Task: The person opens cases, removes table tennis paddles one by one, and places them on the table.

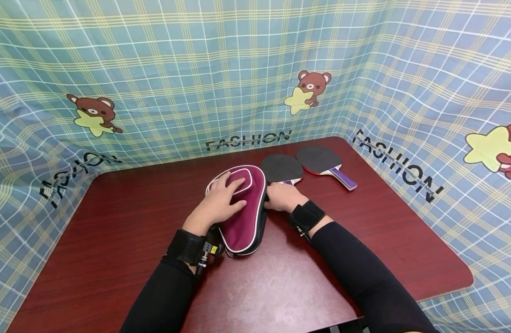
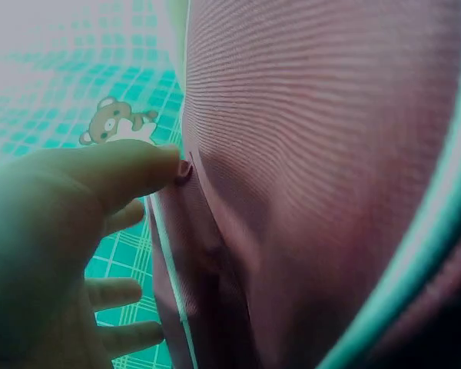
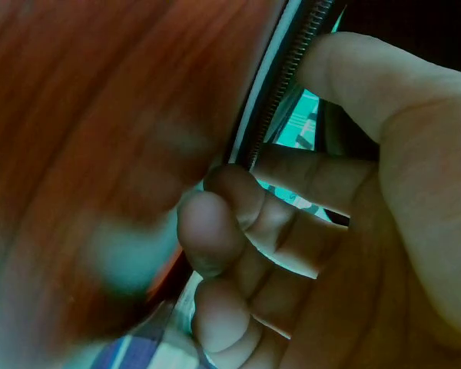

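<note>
A maroon table tennis paddle case with white piping and a raised front pocket lies on the table, its narrow end toward me. My left hand rests on top with fingers spread over the pocket; its thumb touches the maroon fabric in the left wrist view. At the case's right side, my right hand has curled fingers. In the right wrist view, its thumb and index finger meet the zipper along the dark side wall. Whether they grip a zipper pull I cannot tell.
Two table tennis paddles with black faces lie behind and right of the case. The nearer paddle is partly behind my right hand; the farther paddle shows a purple handle. A plaid curtain encloses the dark red table.
</note>
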Available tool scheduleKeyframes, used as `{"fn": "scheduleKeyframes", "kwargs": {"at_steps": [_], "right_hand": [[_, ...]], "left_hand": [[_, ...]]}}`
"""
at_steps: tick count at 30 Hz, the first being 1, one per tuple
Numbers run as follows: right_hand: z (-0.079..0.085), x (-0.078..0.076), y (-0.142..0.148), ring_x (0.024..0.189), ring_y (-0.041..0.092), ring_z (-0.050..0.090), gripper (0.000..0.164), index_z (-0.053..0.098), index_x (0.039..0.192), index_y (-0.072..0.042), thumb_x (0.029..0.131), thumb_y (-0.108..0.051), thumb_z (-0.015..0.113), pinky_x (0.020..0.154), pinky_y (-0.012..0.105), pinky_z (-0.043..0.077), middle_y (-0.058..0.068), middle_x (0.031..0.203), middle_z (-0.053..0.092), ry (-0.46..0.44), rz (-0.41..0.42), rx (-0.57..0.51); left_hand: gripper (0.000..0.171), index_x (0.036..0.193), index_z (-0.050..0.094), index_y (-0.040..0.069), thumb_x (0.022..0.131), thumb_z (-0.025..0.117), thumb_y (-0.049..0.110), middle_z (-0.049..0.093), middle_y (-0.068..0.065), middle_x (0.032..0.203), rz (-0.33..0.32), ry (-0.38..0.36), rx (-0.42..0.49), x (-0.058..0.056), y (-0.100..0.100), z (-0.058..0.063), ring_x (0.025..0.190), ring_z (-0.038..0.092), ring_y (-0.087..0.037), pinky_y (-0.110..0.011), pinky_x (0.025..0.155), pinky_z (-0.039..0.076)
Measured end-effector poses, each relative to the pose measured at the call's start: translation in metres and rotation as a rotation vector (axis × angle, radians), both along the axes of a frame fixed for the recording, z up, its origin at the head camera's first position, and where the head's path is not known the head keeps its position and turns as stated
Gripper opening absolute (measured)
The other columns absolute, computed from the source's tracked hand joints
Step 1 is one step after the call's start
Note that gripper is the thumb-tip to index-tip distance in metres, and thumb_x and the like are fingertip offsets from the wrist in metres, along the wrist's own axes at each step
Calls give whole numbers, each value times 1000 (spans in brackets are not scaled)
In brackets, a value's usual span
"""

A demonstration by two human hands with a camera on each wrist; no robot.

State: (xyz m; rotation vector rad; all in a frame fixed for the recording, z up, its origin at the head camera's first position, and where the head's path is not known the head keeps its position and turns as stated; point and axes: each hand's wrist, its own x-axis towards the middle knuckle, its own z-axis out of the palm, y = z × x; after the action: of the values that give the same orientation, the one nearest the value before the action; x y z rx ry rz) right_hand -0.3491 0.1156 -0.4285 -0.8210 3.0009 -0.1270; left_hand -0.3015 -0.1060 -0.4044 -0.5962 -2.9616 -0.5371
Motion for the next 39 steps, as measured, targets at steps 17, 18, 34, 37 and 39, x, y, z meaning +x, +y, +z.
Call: {"fn": "scheduleKeyframes", "kwargs": {"at_steps": [17,18,34,37,39], "right_hand": [[1,-1,-2,105,24,61,49,57,118,-8,80,-37,68,91,39,47,9,112,63,-33,1,-60],[1,-1,-2,105,25,60,47,57,118,-7,82,-35,67,91,39,47,9,112,63,-28,0,-54],[11,7,-6,91,24,60,26,63,107,-5,92,-21,49,79,39,51,12,95,61,103,-28,-47],[19,13,-12,98,26,58,40,57,121,-4,90,-29,53,84,40,49,14,104,59,107,-39,-87],[23,18,-16,105,28,56,55,47,134,-6,89,-36,55,89,40,47,15,113,57,73,-42,-109]], "left_hand": [[85,147,25,28,78,69,50,9,-13,154,-16,-108,23,17,-35,-30,139,11,-40,-55,100,37],[85,147,26,28,77,69,50,9,-13,154,-22,-102,28,17,-34,-29,139,12,-40,-55,99,37],[75,135,43,18,75,71,51,16,-16,151,17,-64,-73,15,-27,-29,139,14,-36,-51,99,40],[66,124,50,14,74,72,51,24,-18,146,29,-32,-121,18,-24,-26,136,18,-39,-51,100,38],[65,123,51,14,74,71,52,28,-19,142,37,-17,-160,20,-23,-23,132,23,-40,-52,98,40]]}}
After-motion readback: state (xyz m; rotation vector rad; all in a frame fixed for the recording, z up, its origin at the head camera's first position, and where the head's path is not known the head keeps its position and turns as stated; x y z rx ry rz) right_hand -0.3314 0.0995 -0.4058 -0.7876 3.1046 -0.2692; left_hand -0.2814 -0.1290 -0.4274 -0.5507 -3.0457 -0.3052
